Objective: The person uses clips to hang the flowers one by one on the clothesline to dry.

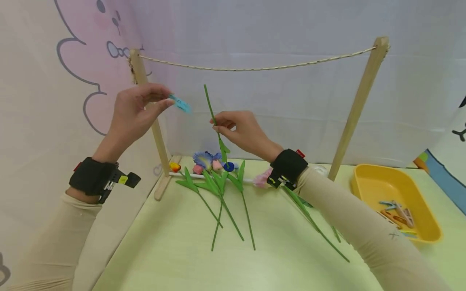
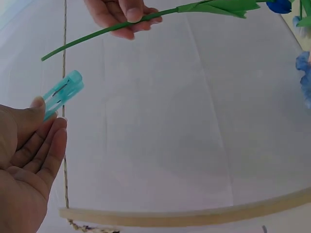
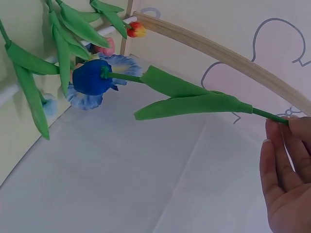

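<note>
My left hand (image 1: 136, 109) pinches a light-blue clothespin (image 1: 181, 104) between thumb and fingers, left of centre and below the rope (image 1: 240, 69). With thumb and fingertips my right hand (image 1: 245, 127) holds the green stem of an artificial blue tulip (image 3: 92, 77). The tulip hangs upside down, its bare stem end pointing up and its bloom low, near other flowers. In the left wrist view the clothespin (image 2: 63, 92) is apart from the stem (image 2: 97, 35). Neither the clothespin nor the stem touches the rope in the head view.
The rope runs between a left wooden post (image 1: 158, 137) and a right wooden post (image 1: 358, 109). Several artificial flowers lie on the table (image 1: 174, 258), by a white bar (image 1: 248, 180). A yellow basin (image 1: 431, 210) at right contains several clothespins (image 1: 404, 214).
</note>
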`<state>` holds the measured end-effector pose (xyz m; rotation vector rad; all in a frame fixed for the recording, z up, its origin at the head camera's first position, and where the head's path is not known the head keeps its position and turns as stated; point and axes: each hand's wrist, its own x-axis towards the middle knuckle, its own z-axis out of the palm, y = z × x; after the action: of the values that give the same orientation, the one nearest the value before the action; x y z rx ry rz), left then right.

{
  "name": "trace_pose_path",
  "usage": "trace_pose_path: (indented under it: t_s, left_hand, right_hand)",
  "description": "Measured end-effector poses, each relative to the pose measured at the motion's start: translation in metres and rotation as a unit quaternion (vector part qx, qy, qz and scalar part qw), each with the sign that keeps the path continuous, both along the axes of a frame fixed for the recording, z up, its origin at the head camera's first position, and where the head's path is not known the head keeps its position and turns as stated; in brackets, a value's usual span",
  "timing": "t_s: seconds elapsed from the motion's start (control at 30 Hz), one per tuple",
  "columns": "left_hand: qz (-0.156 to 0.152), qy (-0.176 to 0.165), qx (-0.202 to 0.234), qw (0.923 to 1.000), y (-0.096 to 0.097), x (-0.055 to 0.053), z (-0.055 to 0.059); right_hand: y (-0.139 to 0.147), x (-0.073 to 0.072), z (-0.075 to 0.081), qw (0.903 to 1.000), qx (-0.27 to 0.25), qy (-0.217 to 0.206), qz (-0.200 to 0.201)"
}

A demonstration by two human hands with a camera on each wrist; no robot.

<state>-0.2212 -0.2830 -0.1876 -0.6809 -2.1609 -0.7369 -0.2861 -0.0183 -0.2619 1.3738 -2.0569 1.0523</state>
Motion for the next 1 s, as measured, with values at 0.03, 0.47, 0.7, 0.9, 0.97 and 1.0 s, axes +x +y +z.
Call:
trace_pose_path:
  t_s: [0.03,0.47,0.7,0.9,0.97,1.0]
  left_hand:
    - [0.005,0.001,0.007,1.0000,-0.001,-0.002,0.005]
    - [0.062,0.056,-0.004,0.9965,-0.019,-0.028,0.068]
    - [0.097,0.013,-0.018,0.9950,-0.028,-0.035,0.085]
    - [0.105,-0.036,-0.005,0.9938,-0.044,-0.036,0.089]
    - [0.097,-0.052,-0.003,0.9939,-0.048,-0.036,0.090]
    - [0.091,-0.060,-0.001,0.9941,-0.050,-0.036,0.091]
  right_hand:
    - [-0.003,-0.002,0.001,1.0000,0.002,-0.002,-0.004]
    - [-0.042,-0.022,0.024,0.9989,0.015,-0.025,-0.037]
    - [-0.061,-0.023,0.037,0.9959,0.014,-0.063,-0.063]
    - [-0.082,-0.024,0.039,0.9930,0.028,-0.090,-0.072]
    - [-0.088,-0.023,0.040,0.9926,0.030,-0.092,-0.073]
    - [-0.090,-0.023,0.040,0.9925,0.030,-0.093,-0.074]
